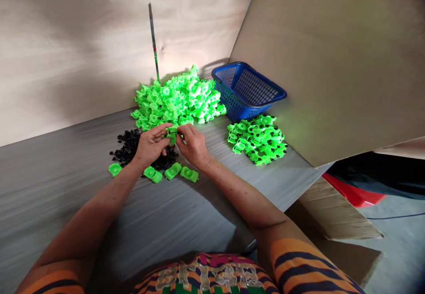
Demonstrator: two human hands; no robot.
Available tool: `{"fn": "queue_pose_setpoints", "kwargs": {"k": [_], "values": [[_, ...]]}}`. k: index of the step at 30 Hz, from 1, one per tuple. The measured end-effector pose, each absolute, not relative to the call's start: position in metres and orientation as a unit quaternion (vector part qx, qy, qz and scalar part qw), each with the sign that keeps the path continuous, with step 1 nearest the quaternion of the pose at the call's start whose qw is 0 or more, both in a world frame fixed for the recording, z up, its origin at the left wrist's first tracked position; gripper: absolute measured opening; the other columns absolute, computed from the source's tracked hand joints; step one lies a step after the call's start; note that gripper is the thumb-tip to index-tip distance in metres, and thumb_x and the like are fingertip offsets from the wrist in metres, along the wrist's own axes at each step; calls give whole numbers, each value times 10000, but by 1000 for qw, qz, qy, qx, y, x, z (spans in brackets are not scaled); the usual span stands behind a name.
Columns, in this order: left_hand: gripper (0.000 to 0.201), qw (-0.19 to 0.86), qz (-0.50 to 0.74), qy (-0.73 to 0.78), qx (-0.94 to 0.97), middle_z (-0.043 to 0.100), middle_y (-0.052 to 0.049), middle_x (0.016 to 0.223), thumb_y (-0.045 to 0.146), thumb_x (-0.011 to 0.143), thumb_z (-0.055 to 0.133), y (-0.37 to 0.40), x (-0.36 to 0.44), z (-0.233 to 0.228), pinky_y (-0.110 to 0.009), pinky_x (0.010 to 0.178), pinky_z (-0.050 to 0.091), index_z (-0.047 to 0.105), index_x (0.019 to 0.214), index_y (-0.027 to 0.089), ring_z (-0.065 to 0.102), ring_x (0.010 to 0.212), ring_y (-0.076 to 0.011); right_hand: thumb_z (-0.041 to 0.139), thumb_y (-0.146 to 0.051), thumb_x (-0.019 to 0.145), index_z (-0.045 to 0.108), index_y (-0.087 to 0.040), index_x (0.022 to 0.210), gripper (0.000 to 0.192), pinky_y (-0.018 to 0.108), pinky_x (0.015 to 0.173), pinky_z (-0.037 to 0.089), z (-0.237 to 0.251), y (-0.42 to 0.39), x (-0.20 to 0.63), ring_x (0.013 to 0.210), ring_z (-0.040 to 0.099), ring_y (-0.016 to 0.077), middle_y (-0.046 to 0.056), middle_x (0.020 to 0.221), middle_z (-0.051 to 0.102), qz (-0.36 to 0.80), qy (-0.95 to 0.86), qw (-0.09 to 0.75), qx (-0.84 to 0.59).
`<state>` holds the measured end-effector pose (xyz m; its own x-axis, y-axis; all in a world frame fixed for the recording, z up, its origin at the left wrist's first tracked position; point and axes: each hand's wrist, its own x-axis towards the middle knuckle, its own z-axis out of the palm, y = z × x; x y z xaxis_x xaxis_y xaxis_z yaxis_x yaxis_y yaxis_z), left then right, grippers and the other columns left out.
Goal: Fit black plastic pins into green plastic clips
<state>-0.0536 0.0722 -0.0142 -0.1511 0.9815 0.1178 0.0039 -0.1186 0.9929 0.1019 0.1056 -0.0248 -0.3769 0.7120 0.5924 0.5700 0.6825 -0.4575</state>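
- Left hand [151, 145] and right hand [192, 145] each had a fingertip grip clenched on one green part [172, 133], held between them just above the tabletop [66, 205].
- Part judged light, stiff moulded plastic, smooth; best pinched by its edges.
- Black bits [128, 150] lay under the left grip; four loose green parts [172, 171] lay just nearer the person.
- Big green heap [175, 101] sat beyond the grip; basket [247, 90] and fitted pile [257, 139] to the right.
- Nothing blocked either grip.
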Motion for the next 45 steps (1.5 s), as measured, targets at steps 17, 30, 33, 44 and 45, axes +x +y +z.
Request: {"fn": "queue_pose_setpoints", "kwargs": {"k": [17, 30, 33, 44, 45], "values": [[361, 386, 583, 516, 496, 717, 10, 729, 425, 741, 769, 67, -49, -12, -215, 334, 345, 808, 1020, 199, 496, 340, -77, 477, -175, 956, 615, -223, 932, 149, 284, 765, 486, -29, 107, 102, 814, 592, 171, 50, 882, 629, 112, -813, 442, -362], [367, 361, 606, 516, 485, 654, 35, 601, 408, 745, 760, 68, -50, -13, -188, 339, 359, 808, 1011, 160, 488, 334, -69, 574, -289, 888, 642, -205, 901, 108, 274, 726, 536, -41, 110, 97, 717, 612, 131, 16, 813, 676, 302, -711, 547, -324], [384, 355, 612, 512, 488, 658, 30, 600, 411, 743, 760, 68, -49, -13, -187, 338, 358, 807, 1015, 144, 482, 329, -66, 585, -291, 885, 646, -202, 900, 109, 276, 736, 544, -41, 110, 97, 720, 622, 132, 17, 807, 680, 315, -702, 553, -319], [358, 357, 616, 498, 496, 705, 8, 670, 399, 747, 767, 68, -48, -12, -185, 334, 371, 812, 1006, 155, 503, 333, -67, 597, -250, 865, 642, -206, 877, 65, 273, 724, 549, -41, 110, 97, 716, 635, 127, 8, 809, 675, 317, -690, 569, -315], [359, 357, 617, 498, 495, 710, 6, 679, 399, 746, 769, 68, -48, -13, -185, 332, 372, 812, 1007, 156, 505, 333, -67, 594, -250, 863, 640, -205, 873, 65, 272, 716, 546, -41, 110, 96, 709, 633, 127, 8, 802, 673, 316, -688, 572, -315]]}}
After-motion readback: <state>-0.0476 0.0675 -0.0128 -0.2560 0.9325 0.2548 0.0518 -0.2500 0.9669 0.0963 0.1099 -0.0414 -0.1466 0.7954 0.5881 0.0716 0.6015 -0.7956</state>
